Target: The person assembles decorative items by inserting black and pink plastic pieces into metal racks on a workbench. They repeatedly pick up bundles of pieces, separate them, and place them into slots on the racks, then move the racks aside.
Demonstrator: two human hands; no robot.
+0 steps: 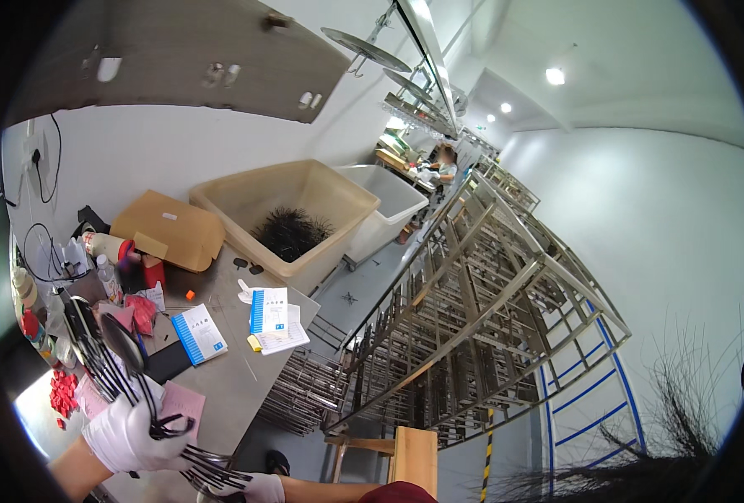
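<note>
Holding dark, possibly metal rods [108, 369]

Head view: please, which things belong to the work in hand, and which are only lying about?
Seemingly in use:
dark slender pieces, held in the left hand; right hand close by

Seemingly just lying about:
blue-edged booklets
cardboard box
small orange block

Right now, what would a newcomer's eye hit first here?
Probably the big metal rack crowding the picture right of centre. Next, the beige bin above the table's far end, with a black, wiry heap inside. Then, at lower left, the white-gloved left hand gripping dark, slender pieces that fan out over the table.
</note>
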